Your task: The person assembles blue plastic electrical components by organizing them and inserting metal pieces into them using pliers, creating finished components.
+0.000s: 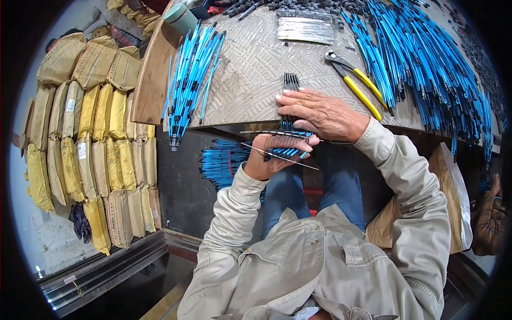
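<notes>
A bundle of thin blue rods with black ends [290,81] juts over the table's near edge toward my lap. My left hand [274,152] is closed around its near end, palm partly up. Two thin silver wires [305,164] stick out by that hand; whether they wrap the bundle I cannot tell. Across the top of the same bundle lies my right hand [328,114], fingers bent over it and the thumb side close to my left fingers. Pliers with yellow handles [362,88] rest on the table just beyond my right hand.
A clear bag of silver wires [305,29] lies at the back of the table. Loose blue rods [194,74] sit at the left, a large heap [426,64] at the right. More bundled rods [221,160] are under the table edge. Wrapped packages [98,114] are stacked left.
</notes>
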The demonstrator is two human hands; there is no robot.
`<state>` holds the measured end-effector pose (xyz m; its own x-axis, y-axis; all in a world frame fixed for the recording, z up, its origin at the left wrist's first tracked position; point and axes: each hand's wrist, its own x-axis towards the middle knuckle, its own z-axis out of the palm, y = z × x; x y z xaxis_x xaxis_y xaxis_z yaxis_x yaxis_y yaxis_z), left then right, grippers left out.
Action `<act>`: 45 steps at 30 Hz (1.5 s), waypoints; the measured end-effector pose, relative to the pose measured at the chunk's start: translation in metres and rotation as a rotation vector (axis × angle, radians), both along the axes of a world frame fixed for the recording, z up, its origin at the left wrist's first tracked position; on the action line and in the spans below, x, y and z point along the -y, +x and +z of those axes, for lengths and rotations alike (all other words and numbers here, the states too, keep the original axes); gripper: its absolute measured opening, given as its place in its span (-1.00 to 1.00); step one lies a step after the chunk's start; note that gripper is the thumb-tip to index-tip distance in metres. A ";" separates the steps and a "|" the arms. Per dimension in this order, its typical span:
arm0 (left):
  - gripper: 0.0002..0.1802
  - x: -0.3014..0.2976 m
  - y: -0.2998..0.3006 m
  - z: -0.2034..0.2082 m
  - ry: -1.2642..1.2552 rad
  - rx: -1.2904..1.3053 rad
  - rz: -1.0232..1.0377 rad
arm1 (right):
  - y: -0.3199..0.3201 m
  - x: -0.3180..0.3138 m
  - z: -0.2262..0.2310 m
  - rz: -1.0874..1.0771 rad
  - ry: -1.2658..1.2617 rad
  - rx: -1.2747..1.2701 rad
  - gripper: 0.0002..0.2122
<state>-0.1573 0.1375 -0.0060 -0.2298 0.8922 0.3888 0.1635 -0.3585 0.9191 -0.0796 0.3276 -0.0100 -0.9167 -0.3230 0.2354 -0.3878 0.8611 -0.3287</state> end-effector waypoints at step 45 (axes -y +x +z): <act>-0.69 0.009 -0.002 -0.014 -0.049 -0.071 -0.050 | -0.006 -0.001 -0.002 -0.040 -0.035 -0.009 -0.53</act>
